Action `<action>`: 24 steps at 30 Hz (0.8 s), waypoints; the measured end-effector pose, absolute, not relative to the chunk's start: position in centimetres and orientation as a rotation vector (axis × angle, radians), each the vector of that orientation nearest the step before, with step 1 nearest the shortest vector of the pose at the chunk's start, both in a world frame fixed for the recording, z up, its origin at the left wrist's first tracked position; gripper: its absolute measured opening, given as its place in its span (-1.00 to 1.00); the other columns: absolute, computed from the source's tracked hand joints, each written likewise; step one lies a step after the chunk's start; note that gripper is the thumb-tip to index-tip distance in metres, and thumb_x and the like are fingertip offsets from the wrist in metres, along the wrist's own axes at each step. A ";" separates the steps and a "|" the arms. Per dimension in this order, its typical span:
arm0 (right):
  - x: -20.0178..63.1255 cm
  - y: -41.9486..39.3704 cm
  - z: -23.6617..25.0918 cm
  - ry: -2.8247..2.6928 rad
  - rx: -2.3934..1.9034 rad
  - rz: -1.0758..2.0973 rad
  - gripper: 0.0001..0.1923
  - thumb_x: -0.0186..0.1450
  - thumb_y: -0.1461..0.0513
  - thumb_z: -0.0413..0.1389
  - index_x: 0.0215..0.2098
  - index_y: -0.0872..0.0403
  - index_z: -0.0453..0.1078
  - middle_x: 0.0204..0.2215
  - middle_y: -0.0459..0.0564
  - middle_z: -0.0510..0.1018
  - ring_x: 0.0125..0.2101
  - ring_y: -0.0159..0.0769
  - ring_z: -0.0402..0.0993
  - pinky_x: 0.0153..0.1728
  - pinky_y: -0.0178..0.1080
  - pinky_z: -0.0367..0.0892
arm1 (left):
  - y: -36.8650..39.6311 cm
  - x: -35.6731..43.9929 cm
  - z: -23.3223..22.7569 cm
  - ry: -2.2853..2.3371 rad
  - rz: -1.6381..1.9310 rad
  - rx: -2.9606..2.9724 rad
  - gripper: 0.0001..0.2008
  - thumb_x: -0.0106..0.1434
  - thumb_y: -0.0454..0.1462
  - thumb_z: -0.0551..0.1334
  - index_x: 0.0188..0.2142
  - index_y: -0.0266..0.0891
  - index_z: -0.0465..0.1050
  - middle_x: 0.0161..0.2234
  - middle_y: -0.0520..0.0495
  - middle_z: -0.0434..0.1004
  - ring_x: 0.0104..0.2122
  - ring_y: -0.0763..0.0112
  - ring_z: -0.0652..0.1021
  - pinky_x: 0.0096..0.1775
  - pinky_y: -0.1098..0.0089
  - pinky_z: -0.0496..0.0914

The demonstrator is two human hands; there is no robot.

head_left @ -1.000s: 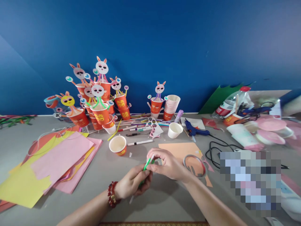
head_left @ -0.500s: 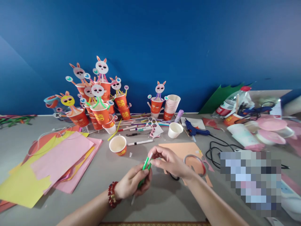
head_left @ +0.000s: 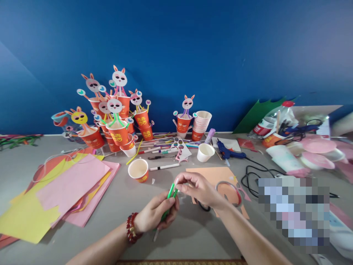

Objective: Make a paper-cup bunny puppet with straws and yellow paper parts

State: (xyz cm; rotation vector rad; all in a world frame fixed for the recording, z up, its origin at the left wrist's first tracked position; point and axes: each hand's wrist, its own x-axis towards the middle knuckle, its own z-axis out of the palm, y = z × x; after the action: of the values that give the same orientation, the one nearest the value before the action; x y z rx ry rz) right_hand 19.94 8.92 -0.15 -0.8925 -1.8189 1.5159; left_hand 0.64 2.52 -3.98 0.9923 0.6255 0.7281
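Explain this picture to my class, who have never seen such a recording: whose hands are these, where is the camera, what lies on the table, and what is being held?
The camera sits on a person's head, looking forward and down, so both arms are their own. The left hand, with a bead bracelet, grips a green stick; the right hand pinches its upper tip. On the grey table lie coloured paper sheets, an orange paper cup, a marker pen, a blue glue gun and a tape roll. Behind stand cups with paper rabbit heads.
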 end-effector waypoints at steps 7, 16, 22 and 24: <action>20.0 8.9 -0.1 -1.832 -0.879 1.460 -0.77 0.33 0.10 0.15 -0.33 0.11 0.48 -0.35 -0.03 0.56 -0.32 -0.30 0.43 -0.30 -0.30 0.32 | 2.5 0.6 -4.5 0.616 0.740 0.971 -0.68 0.40 -0.05 0.06 -0.27 -0.27 0.28 -0.65 0.18 0.25 -0.80 0.69 0.15 -0.77 0.64 0.03; 20.1 8.9 -0.1 -1.866 -0.956 1.399 -0.76 0.31 0.07 0.17 -0.30 0.08 0.51 -0.35 -0.05 0.58 -0.37 -0.31 0.45 -0.41 -0.34 0.38 | 2.6 0.6 -4.5 0.619 0.710 0.915 -0.66 0.39 -0.02 0.07 -0.24 -0.29 0.31 -0.64 0.15 0.32 -0.83 0.67 0.24 -0.80 0.65 0.09; 20.1 8.8 0.0 -1.876 -0.991 1.393 -0.76 0.32 0.06 0.16 -0.28 0.07 0.52 -0.33 -0.05 0.58 -0.38 -0.31 0.46 -0.46 -0.36 0.39 | 2.9 0.8 -5.2 0.492 0.698 0.815 -0.71 0.40 -0.07 0.07 -0.25 -0.28 0.29 -0.60 -0.01 0.52 -0.75 0.45 0.50 -0.70 0.54 0.36; 20.1 8.8 0.0 -1.876 -0.992 1.390 -0.75 0.31 0.06 0.16 -0.28 0.08 0.52 -0.34 -0.05 0.57 -0.38 -0.31 0.46 -0.46 -0.36 0.39 | 3.0 0.9 -5.3 0.442 0.709 0.810 -0.72 0.41 -0.10 0.06 -0.25 -0.29 0.28 -0.56 -0.09 0.58 -0.69 0.39 0.56 -0.63 0.51 0.42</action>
State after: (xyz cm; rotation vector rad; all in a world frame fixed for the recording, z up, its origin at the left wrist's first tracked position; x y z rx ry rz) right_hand 20.08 8.82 0.01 -0.9923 -1.8764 1.3899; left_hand 0.90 3.01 -5.28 0.8101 0.4421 0.7086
